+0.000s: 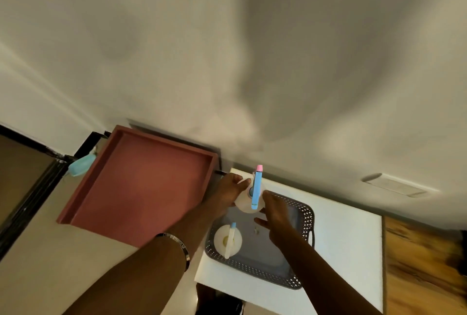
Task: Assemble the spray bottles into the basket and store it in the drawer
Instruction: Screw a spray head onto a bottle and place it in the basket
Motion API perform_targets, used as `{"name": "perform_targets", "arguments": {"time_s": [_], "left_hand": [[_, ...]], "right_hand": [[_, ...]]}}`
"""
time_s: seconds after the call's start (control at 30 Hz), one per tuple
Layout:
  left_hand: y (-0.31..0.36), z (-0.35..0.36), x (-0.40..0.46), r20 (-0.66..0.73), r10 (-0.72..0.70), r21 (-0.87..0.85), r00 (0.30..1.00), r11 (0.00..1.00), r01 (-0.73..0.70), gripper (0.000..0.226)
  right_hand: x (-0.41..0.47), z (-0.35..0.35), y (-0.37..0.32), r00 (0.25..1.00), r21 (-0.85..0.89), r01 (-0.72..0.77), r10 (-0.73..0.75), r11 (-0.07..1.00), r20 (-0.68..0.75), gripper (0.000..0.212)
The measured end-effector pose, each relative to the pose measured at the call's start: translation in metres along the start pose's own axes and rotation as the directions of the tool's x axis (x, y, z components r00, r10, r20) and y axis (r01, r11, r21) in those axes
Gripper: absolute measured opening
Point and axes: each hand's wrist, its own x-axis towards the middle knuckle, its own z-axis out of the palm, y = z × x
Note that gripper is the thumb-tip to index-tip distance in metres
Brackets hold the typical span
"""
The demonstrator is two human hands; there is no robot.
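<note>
A grey perforated basket [307, 216] sits on a white table top [348, 246]. One white spray bottle with a white and blue head [227, 240] stands in the basket's near left corner. My left hand [228, 192] grips a second white bottle [245, 204] at the basket's far edge; that bottle carries a blue spray head with a pink tip [257, 185]. My right hand [274, 211] rests against the right side of this bottle, fingers spread. A pink open drawer [141, 183] lies to the left, with nothing in it.
A blue face mask [80, 165] hangs at the drawer's far left corner. A wooden surface [424, 269] adjoins the table on the right. A white wall fills the upper view, and a dark door frame [27, 201] stands at left.
</note>
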Motion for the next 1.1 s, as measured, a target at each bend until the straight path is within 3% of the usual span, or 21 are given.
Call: {"name": "perform_targets", "arguments": {"time_s": [0.2, 0.4, 0.57, 0.77, 1.1], "left_hand": [[-0.038, 0.002, 0.046, -0.092, 0.066, 0.157, 0.994, 0.986, -0.051, 0.034], [-0.077, 0.017, 0.081, -0.084, -0.037, 0.211, 0.996, 0.976, 0.054, 0.039], [-0.1, 0.019, 0.091, -0.057, -0.085, 0.181, 0.995, 0.979, 0.094, 0.041], [-0.109, 0.012, 0.095, -0.036, -0.137, -0.012, 0.99, 0.991, 0.137, 0.05], [-0.114, 0.019, 0.094, -0.072, -0.183, 0.019, 0.981, 0.983, 0.184, 0.043]], "right_hand": [[0.045, 0.017, 0.029, 0.999, -0.021, -0.023, 0.022, 1.0, -0.039, 0.02], [0.084, 0.018, 0.061, 0.993, -0.064, -0.121, 0.12, 0.991, -0.015, 0.031], [0.095, 0.025, 0.071, 0.977, -0.005, -0.203, 0.203, 0.979, 0.069, 0.043], [0.099, 0.033, 0.075, 0.975, 0.01, -0.181, 0.178, 0.983, 0.136, 0.037], [0.104, 0.037, 0.082, 0.973, 0.01, -0.21, 0.208, 0.978, 0.096, 0.059]]}}
